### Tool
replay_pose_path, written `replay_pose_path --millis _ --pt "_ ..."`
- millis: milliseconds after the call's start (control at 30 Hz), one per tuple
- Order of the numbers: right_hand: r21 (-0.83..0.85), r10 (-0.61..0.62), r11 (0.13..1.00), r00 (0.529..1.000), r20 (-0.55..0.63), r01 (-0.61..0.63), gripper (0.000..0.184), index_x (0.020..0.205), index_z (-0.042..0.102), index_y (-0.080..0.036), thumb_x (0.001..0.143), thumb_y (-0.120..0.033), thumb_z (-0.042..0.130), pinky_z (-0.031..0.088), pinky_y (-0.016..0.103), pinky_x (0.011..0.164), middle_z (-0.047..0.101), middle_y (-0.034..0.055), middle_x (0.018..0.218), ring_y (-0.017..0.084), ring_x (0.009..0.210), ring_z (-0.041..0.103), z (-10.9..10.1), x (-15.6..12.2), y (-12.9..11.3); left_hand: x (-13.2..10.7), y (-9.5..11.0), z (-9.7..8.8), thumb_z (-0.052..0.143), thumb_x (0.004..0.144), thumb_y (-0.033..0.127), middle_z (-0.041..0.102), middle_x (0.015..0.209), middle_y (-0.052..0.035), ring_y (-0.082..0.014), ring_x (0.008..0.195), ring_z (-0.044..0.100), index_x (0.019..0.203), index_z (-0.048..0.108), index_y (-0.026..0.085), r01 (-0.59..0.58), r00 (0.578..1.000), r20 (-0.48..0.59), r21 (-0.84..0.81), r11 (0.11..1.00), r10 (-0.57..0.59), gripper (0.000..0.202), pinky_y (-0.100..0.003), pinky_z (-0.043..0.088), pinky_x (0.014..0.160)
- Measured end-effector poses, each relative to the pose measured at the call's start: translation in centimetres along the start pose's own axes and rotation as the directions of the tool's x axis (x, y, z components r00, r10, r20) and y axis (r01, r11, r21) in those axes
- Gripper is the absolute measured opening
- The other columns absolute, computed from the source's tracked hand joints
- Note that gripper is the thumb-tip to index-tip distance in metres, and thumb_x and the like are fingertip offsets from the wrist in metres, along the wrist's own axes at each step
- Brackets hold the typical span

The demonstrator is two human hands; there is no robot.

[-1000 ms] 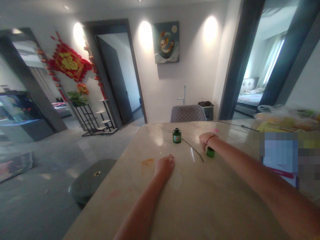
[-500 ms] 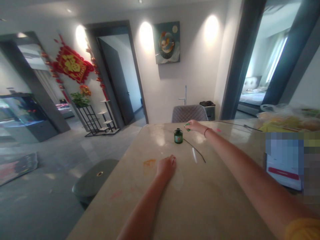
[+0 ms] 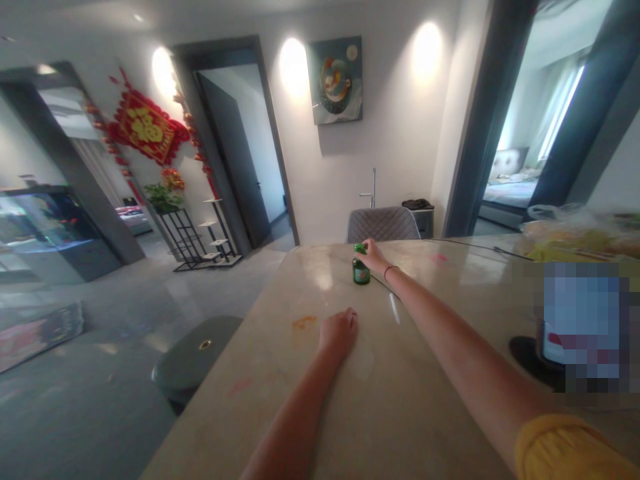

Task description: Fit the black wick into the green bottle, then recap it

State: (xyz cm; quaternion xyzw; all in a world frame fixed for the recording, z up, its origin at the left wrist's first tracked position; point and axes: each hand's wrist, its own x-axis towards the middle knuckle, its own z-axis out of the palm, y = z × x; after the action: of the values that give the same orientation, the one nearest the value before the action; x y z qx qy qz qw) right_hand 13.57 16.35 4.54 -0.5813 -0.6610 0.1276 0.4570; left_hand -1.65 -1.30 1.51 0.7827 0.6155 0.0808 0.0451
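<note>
A small dark green glass bottle (image 3: 361, 275) with a label stands upright on the table. At its mouth is a bright green cap (image 3: 359, 249), pinched in the fingers of my right hand (image 3: 374, 255). Whether the cap is seated on the neck is hidden by the fingers. My left hand (image 3: 340, 332) rests on the tabletop nearer to me, its fingers curled in, with nothing seen in them. A thin black stick (image 3: 383, 283) lies beside the bottle, partly covered by my right forearm.
The pale stone table (image 3: 400, 413) carries a phone (image 3: 555, 350) on a dark round stand and plastic bags (image 3: 570, 230) at right. A quilted chair (image 3: 384, 225) stands at the far edge, a green stool (image 3: 200, 353) at left. A thin cable (image 3: 465, 245) runs along the back.
My right hand has moved left with the green cap, from beside the bottle onto its mouth. My left hand stays in place on the table.
</note>
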Motion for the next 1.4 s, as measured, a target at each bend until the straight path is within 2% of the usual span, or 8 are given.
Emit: replay_pose_path --millis 167,333,533,667,1000,1100,1200,1400 --pt "0.093 -0.14 0.987 0.986 0.096 0.131 0.036 0.105 0.054 -0.015 0.07 -0.021 0.06 0.041 0.031 0.09 0.06 0.0085 0.109 0.018 0.099 0.055 -1.0 -0.8 0.4 0.1 0.0 0.2 0.029 0.088 0.031 0.067 0.093 -0.0056 -0.0181 0.085 0.061 0.1 0.056 0.022 -0.005 1.0 -0.026 0.007 1.0 0.005 0.032 -0.026 0.04 0.068" --pt "0.264 -0.169 0.959 0.956 0.241 0.103 0.045 0.114 0.052 -0.016 0.071 -0.025 0.061 0.049 0.029 0.077 0.062 0.0085 0.105 0.016 0.083 0.062 -2.6 -4.0 -0.4 0.1 -0.1 0.3 0.033 0.087 0.035 0.066 0.095 -0.0055 -0.0184 0.086 0.061 0.109 0.053 0.022 0.017 0.998 -0.058 -0.063 0.998 -0.02 0.033 -0.027 0.041 0.07" --pt "0.502 -0.218 0.865 0.902 0.372 0.003 0.048 0.118 0.05 -0.019 0.072 -0.028 0.062 0.05 0.025 0.078 0.062 0.0059 0.105 0.016 0.09 0.062 -5.2 -9.4 -1.5 0.1 0.0 0.2 0.052 0.072 0.055 0.062 0.104 -0.0051 -0.0187 0.095 0.058 0.129 0.034 0.02 0.058 0.992 -0.099 -0.224 0.973 -0.082 0.069 -0.026 0.041 0.078" --pt "0.616 -0.239 0.786 0.889 0.39 -0.059 0.055 0.119 0.051 -0.018 0.067 -0.029 0.068 0.05 0.03 0.08 0.064 0.0053 0.1 0.016 0.087 0.062 -6.1 -11.2 -1.7 0.3 1.1 0.6 0.064 0.062 0.054 0.059 0.112 -0.005 -0.0219 0.102 0.055 0.129 0.035 0.026 0.028 0.99 -0.123 -0.305 0.952 -0.068 0.078 -0.027 0.041 0.08" --pt "0.627 -0.11 0.743 0.881 0.46 -0.234 0.07 0.134 0.034 -0.017 0.073 -0.034 0.063 0.043 0.035 0.091 0.067 0.0035 0.093 0.016 0.092 0.06 -9.0 -12.7 -2.6 0.6 1.7 1.7 0.066 0.062 0.051 0.066 0.083 -0.0054 -0.0206 0.079 0.06 0.115 0.052 0.022 0.099 0.978 -0.13 -0.403 0.91 -0.164 0.062 -0.026 0.04 0.065" --pt "0.596 -0.029 0.766 0.913 0.407 -0.241 0.067 0.135 0.031 -0.013 0.078 -0.037 0.056 0.048 0.031 0.079 0.065 -0.0004 0.069 0.014 0.069 0.062 -9.9 -12.3 -2.2 0.5 1.7 1.6 0.067 0.061 0.05 0.065 0.08 -0.0054 -0.0204 0.078 0.06 0.114 0.052 0.02 0.095 0.978 -0.131 -0.412 0.906 -0.163 0.063 -0.026 0.04 0.065" --pt "0.569 0.004 0.804 0.958 0.285 -0.173 0.052 0.124 0.045 -0.01 0.082 -0.04 0.047 0.049 0.029 0.063 0.049 -0.0069 0.045 0.011 0.045 0.05 -10.2 -12.0 -2.0 0.5 1.7 1.6 0.066 0.061 0.051 0.065 0.081 -0.0054 -0.0202 0.077 0.06 0.114 0.052 0.02 0.084 0.979 -0.133 -0.42 0.904 -0.152 0.064 -0.026 0.04 0.064" --pt "0.541 0.026 0.816 0.949 0.315 -0.202 0.052 0.125 0.041 -0.013 0.082 -0.041 0.048 0.047 0.03 0.076 0.062 0.0013 0.065 0.016 0.077 0.062 -9.3 -12.1 -2.0 0.6 1.7 1.7 0.067 0.061 0.05 0.066 0.083 -0.0054 -0.0203 0.08 0.061 0.114 0.052 0.021 0.085 0.979 -0.136 -0.417 0.905 -0.155 0.063 -0.027 0.041 0.067"
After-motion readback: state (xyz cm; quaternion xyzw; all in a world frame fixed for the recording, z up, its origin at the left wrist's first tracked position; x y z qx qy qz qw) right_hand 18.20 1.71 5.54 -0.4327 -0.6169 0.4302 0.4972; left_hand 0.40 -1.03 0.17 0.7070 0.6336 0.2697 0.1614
